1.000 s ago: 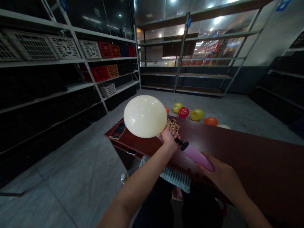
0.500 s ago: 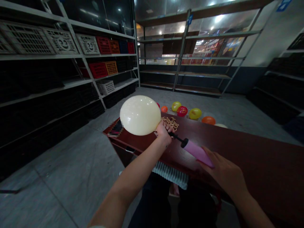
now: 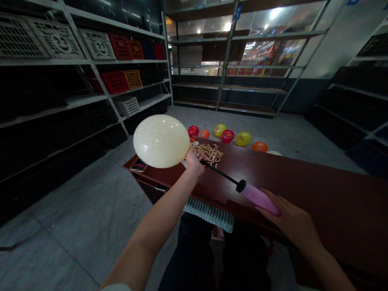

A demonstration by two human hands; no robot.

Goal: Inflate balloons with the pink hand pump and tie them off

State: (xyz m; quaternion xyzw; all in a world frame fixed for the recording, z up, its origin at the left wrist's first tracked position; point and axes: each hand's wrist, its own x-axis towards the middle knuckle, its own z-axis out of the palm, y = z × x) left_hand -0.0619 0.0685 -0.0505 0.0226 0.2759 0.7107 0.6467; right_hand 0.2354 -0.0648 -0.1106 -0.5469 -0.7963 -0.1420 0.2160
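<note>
A large cream balloon, blown up round, hangs over the left end of the brown table. My left hand is closed at its neck, where the front end of a hand balloon pump also meets it. The pump's black rod runs between my two hands, drawn well out of the pink barrel. Around the barrel's rear end my right hand is wrapped. Just behind my left hand lies a pile of uninflated beige balloons on the table.
The dark reddish-brown table stretches to the right. A blurred dark item lies at its left corner. On the floor behind sit several balloons, including a red one and an orange one. Shelves with crates stand left.
My hands have moved apart, so more of the pump's black rod shows. The cream balloon and my left hand have shifted left in view, and the whole view has shifted slightly.
</note>
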